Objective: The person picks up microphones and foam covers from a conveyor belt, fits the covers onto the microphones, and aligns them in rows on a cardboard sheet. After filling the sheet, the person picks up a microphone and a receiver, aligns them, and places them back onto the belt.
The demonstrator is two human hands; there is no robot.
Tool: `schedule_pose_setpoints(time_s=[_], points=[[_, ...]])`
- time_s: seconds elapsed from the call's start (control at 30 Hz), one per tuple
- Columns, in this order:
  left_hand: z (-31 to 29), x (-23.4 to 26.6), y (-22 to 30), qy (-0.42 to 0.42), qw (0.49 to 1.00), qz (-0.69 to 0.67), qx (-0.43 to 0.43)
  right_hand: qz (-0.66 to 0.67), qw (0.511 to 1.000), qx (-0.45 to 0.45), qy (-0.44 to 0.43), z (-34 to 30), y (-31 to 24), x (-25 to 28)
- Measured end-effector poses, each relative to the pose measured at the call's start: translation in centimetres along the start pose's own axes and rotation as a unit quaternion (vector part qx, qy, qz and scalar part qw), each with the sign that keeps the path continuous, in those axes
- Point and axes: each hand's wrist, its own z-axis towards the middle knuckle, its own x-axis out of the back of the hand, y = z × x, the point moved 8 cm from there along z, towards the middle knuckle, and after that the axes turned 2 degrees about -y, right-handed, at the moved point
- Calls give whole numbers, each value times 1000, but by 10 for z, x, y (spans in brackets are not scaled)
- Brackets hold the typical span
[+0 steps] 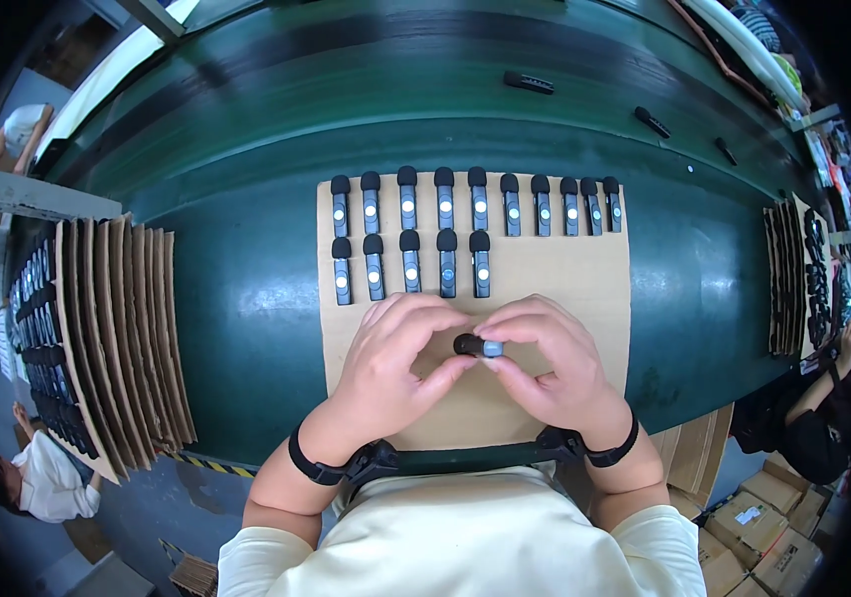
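Observation:
Just above the cardboard sheet, I hold a small clip-on wireless microphone (491, 348) sideways between both hands. My left hand (390, 353) is closed, thumb and index finger at the black foam windscreen (465, 344) on its left end. My right hand (550, 358) pinches the grey body on the right side. Beyond my fingers, a far row of similar microphones (444, 199) lies across the cardboard sheet (555, 274), foam tops pointing away from me. A shorter nearer row (410, 267) fills the left half, close to my left fingertips.
Stacked cardboard sheets (137, 338) with more microphones stand at the left; another stack (783, 279) is at the far right. On the green conveyor (346, 90) behind lie loose black pieces (529, 83). Cartons (749, 517) sit lower right. Other people (52, 478) work at both sides.

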Motion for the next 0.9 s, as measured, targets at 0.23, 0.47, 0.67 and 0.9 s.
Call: schedule_pose_setpoints(time_s=[0.23,0.47,0.67,0.9], points=[[-2,-12,-4,-83,992,91,-3,-178,984,-23,-15,4,18,26],[-7,-18,-8,-139,983,122,11,-292,949,-16,-121,-9,29,8],[-7,-19,-12,-152,980,122,29,-299,946,-26,-122,-8,39,7],[-7,-19,-9,-154,980,124,24,-291,951,-26,-100,-4,45,14]])
